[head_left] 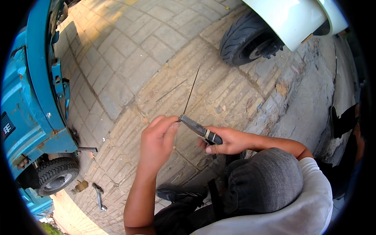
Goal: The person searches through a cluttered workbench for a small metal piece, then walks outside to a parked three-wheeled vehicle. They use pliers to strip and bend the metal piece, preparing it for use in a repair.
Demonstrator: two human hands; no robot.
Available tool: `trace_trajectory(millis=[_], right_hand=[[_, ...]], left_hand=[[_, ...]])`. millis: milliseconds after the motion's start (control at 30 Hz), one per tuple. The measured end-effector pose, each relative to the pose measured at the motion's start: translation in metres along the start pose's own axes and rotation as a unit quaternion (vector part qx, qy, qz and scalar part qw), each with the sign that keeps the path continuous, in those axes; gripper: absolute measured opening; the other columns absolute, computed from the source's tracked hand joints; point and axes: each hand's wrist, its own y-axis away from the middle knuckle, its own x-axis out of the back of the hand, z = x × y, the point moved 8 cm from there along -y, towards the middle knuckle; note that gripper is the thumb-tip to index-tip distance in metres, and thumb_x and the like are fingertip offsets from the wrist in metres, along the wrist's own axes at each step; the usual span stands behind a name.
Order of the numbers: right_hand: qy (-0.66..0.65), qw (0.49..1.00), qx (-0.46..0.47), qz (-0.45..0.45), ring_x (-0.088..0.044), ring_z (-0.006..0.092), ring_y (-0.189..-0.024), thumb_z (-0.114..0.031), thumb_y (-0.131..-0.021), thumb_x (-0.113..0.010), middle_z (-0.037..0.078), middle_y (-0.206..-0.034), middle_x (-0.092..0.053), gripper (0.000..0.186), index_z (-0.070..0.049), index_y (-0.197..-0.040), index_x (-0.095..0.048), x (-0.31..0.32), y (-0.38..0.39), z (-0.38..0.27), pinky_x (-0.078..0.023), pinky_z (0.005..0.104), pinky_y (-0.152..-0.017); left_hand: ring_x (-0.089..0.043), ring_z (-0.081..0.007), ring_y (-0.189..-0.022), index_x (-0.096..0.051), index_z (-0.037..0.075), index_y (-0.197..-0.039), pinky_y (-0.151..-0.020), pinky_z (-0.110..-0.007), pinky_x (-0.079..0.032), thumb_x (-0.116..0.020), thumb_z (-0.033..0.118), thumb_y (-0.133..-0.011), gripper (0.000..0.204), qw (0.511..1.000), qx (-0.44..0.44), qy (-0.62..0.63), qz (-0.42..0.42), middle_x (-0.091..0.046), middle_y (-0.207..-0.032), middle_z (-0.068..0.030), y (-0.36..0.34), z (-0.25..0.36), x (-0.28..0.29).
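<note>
My right hand [229,141] is closed around the dark handles of a pair of pliers [194,126], which have light bands wrapped near the grip. The jaws point up and left. From the jaws a thin dark wire [190,91] rises, nearly straight, to a free tip over the paving. My left hand [158,131] is closed in a pinch right beside the jaws, on the wire's lower end. The fingers partly hide that end, and whether the jaws bite it is hard to see.
At left stands a blue vehicle [29,98] with a wheel [58,178]. A black tyre [250,39] under a white body panel [291,17] is at the upper right. A metal tool [99,196] and a brownish cylinder [79,187] lie on the paving. A dark-clothed leg shows far right.
</note>
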Motion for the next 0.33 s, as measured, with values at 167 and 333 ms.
trace_trajectory(millis=[167, 333], right_hand=[[0.042, 0.999, 0.019, -0.014, -0.057, 0.0236, -0.106, -0.019, -0.090, -0.060, 0.018, -0.121, -0.055, 0.071, -0.003, -0.145, -0.020, 0.000, -0.001, 0.003, -0.045, 0.0346, -0.090], [0.124, 0.992, 0.009, 0.016, -0.052, 0.0282, -0.118, -0.028, -0.089, -0.063, 0.020, -0.134, -0.047, 0.080, -0.004, -0.147, -0.013, 0.007, -0.006, 0.010, -0.043, 0.0394, -0.095]], left_hand=[[-0.049, -0.0183, -0.060, -0.063, 0.000, -0.096, -0.055, -0.027, -0.039, -0.061, 0.003, -0.086, 0.010, 0.998, -0.011, -0.039, 0.050, -0.052, -0.071, -0.0087, 0.007, 0.012, 0.001], [-0.049, -0.0181, -0.060, -0.063, 0.001, -0.097, -0.054, -0.027, -0.039, -0.062, 0.004, -0.087, 0.011, 0.988, 0.004, -0.129, 0.086, -0.053, -0.071, -0.0096, 0.013, 0.020, 0.000]])
